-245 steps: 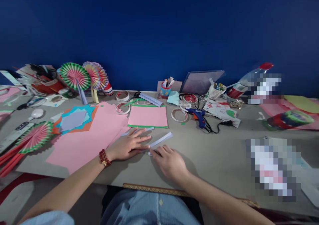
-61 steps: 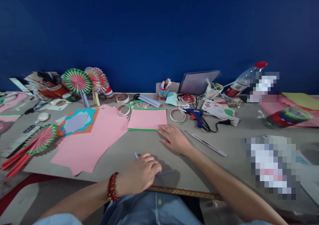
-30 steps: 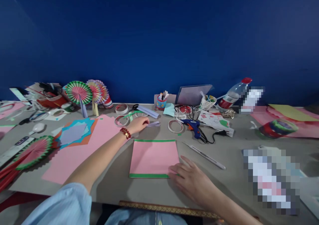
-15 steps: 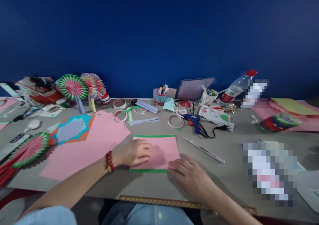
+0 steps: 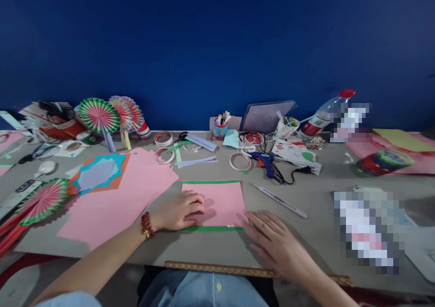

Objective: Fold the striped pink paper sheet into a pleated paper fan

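Observation:
A pink sheet of paper (image 5: 220,202) with a green strip along its top edge and another along its bottom edge lies flat on the table before me. My left hand (image 5: 180,209), wearing a red bead bracelet, rests on the sheet's left side with its fingers loosely bent and apart. At the lower right corner, my right hand (image 5: 268,234) is open, fingers stretched out and slightly blurred. Whether it touches the sheet, I cannot tell. A white craft knife (image 5: 278,200) lies just beyond that hand.
Larger pink sheets (image 5: 112,207) spread out at left, beside a folded paper fan (image 5: 44,198). Farther back are tape rolls (image 5: 240,162), a blue glue gun (image 5: 267,161) with its cord and a pen cup (image 5: 220,129). A bottle (image 5: 322,114) leans at the back right.
My right hand has slid right along the bottom edge, uncovering the right end of the lower green strip. My left hand stays on the sheet. The view has shifted slightly.

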`<act>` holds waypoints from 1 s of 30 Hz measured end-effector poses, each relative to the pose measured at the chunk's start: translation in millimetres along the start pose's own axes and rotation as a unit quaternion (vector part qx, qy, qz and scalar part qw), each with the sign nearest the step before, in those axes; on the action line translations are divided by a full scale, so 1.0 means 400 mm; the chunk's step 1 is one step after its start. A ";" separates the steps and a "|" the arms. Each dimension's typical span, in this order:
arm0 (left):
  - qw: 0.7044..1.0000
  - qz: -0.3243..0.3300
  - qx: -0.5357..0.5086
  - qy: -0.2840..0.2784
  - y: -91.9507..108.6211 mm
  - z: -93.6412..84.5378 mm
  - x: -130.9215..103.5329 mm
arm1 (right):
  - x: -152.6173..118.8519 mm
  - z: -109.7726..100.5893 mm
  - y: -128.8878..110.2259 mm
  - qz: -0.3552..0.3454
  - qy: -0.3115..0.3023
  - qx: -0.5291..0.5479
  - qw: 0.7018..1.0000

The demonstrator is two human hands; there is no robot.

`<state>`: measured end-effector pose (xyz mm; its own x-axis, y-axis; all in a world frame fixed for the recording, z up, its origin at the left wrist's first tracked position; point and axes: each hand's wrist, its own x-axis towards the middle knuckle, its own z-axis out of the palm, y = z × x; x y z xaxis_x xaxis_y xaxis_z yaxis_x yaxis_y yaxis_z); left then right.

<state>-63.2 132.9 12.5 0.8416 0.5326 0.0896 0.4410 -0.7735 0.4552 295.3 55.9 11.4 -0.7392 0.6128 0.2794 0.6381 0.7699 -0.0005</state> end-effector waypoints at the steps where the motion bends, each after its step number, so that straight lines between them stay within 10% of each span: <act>1: 1.000 -0.002 -0.005 -0.001 0.002 -0.001 0.000 | 0.005 -0.005 0.005 0.014 0.009 0.003 1.000; 22: 0.999 -0.039 -0.004 0.030 0.059 0.004 -0.007 | 0.218 0.030 0.070 0.043 -0.086 0.095 0.991; 30: 0.986 -0.109 -0.051 0.114 0.043 -0.044 0.010 | 0.262 0.049 0.192 0.103 -0.007 0.097 0.990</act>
<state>-57.8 127.8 36.3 0.6328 0.7552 0.1711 0.5606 -0.5993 0.5714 262.6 182.8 21.7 -0.6020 0.7615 0.2403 0.7233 0.6475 -0.2398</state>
